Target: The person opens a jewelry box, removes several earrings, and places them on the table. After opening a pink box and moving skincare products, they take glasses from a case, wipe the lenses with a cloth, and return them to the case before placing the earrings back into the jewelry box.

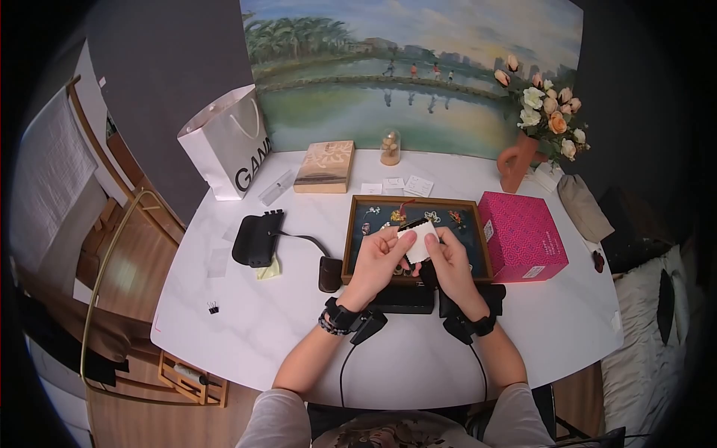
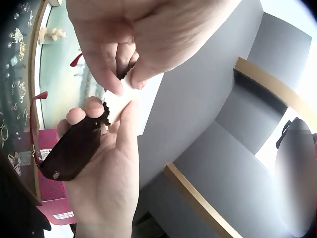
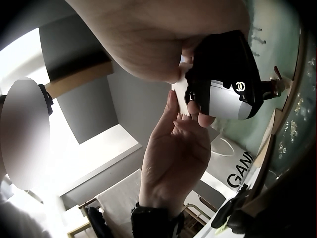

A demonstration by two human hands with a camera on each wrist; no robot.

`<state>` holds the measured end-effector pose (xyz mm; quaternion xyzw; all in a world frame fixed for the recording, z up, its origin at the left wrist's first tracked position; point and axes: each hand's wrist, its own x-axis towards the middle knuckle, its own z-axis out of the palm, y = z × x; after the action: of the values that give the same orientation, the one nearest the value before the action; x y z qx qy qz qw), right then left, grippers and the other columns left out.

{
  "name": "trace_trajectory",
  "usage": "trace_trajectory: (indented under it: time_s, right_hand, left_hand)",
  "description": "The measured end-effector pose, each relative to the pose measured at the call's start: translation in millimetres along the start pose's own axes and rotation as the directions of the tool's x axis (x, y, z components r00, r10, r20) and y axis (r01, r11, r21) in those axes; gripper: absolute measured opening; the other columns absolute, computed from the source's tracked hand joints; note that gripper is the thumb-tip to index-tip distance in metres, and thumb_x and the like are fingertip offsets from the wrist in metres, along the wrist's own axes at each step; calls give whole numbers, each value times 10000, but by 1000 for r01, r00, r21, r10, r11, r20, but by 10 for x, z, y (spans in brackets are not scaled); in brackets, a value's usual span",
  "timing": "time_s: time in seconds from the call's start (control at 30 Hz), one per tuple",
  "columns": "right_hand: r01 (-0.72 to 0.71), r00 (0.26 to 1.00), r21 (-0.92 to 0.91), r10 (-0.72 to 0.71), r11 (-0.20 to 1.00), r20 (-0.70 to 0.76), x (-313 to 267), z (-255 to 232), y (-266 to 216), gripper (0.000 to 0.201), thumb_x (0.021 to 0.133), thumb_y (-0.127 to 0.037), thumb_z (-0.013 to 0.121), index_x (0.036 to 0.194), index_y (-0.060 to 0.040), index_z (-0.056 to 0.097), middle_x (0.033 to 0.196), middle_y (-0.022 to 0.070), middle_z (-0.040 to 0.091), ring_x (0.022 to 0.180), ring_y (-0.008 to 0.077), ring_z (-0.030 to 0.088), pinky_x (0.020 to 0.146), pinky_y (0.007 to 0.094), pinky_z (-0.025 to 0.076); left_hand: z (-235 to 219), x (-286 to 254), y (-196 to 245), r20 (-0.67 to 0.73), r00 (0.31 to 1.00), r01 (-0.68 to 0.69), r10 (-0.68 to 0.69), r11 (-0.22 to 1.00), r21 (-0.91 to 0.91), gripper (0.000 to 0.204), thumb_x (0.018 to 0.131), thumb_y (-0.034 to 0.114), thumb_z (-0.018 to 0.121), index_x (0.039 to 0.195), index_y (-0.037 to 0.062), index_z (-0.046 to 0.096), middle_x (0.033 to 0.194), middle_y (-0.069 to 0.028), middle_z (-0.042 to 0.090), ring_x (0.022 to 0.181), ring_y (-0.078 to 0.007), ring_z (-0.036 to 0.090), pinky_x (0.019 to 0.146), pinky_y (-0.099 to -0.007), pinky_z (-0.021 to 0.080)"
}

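Before the person's chest, over a jewelry tray, both hands hold a white cloth with zigzag edges against dark sunglasses. The left hand pinches the cloth, thumb on top. My right hand also presses a thumb on the cloth, its fingers curled round a dark lens. In the left wrist view a red temple reaches out from the frame. A small logo shows on the sunglasses in the right wrist view. The cloth partly hides the sunglasses in the head view.
The wood-rimmed tray holds several jewelry pieces. A pink box stands right of it. To the left lie a black case, a brown pouch and a binder clip. Behind are a white paper bag and a book.
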<state>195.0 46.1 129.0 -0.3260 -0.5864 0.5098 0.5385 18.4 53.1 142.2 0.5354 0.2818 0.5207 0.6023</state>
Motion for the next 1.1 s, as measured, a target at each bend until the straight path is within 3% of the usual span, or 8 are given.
trace_trajectory:
  time_s: [0.23,0.3,0.63,0.73,0.8,1.0,1.1]
  right_hand:
    - [65,998,-61,-66,996,-21,-12,18,-43,239,1104,-202,556,1131,33,584,905,61,701,714,73,646,664,239,546]
    - [48,999,-80,-48,996,-1,-2,-21,-16,253,1100,-208,566,1107,41,611,897,61,700,707,70,648,643,238,549]
    - [-19,998,-67,23,998,53,-30,-44,-84,233,1093,-197,576,1121,30,620,889,60,704,691,65,645,615,232,549]
    - [1,999,-27,1,1000,45,-30,14,-162,225,1089,-190,578,1128,29,613,896,56,711,708,64,646,633,231,547]
    - [44,994,-153,-28,987,106,-24,-41,-94,239,1079,-206,606,1152,20,617,935,42,701,749,57,650,654,239,575]
    - [-76,997,-125,78,989,9,-8,-80,-109,227,1064,-179,618,1096,43,648,892,52,721,707,68,656,591,239,541]
    - [-43,998,-147,37,988,-43,-15,-62,-109,225,1060,-178,625,1091,43,653,881,60,723,686,80,672,561,245,548]
  left_hand:
    - [-40,44,-75,-36,993,-112,113,993,22,238,1074,236,627,1144,25,711,891,12,712,726,-15,620,627,-166,463]
    - [-121,12,-1,35,995,92,-93,995,44,226,1068,252,639,1114,41,705,862,20,690,721,-18,588,682,-186,489]
    - [-55,0,-38,69,995,78,-72,994,-79,213,1058,234,655,1123,34,691,858,27,688,728,-19,610,701,-182,501]
    - [1,3,-10,5,999,53,-53,994,-92,235,1068,227,638,1168,24,701,921,21,731,753,-10,624,691,-179,495]
    - [-35,18,-90,12,1000,27,-26,998,-50,260,1080,245,618,1175,17,700,938,18,734,771,-10,628,699,-185,497]
    - [-71,37,-195,76,997,7,-9,1000,25,332,1108,287,557,1127,-13,699,951,-14,717,786,-53,640,756,-222,536]
    - [-59,39,-213,41,998,-44,41,997,70,398,1126,312,507,1093,-35,699,946,-38,719,795,-86,667,772,-240,555]
